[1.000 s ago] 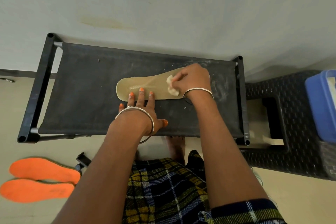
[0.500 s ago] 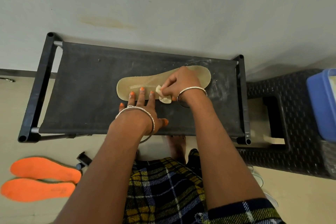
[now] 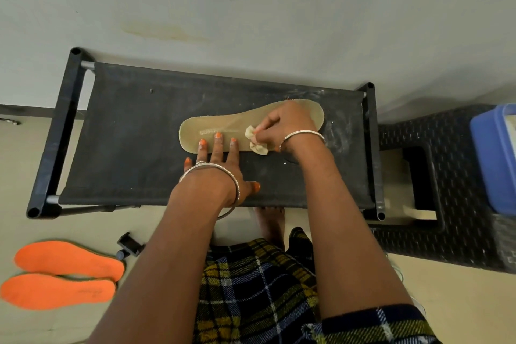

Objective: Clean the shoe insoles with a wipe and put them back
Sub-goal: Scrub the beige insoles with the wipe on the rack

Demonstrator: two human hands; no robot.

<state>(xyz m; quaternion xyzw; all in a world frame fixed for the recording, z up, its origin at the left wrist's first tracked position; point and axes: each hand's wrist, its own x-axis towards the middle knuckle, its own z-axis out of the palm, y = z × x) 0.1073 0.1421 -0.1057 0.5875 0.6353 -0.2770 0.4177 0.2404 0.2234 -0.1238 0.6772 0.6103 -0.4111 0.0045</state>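
A tan shoe insole [image 3: 215, 127] lies flat and lengthwise on the black fabric shelf [image 3: 134, 134] of a low rack. It looks thin, light and bendy, and would likely slide or buckle under rubbing. It is best pinned flat near an edge and lifted by the heel or toe. The left hand [image 3: 220, 167] is spread open, with three fingertips pressing the insole's near edge. The right hand [image 3: 284, 126] pinches a crumpled wipe [image 3: 255, 142] against its middle. Two orange insoles [image 3: 67, 260] lie on the floor to the left. A blue tub [image 3: 494, 159] sits at the right edge, by a dark woven stool [image 3: 460, 204].
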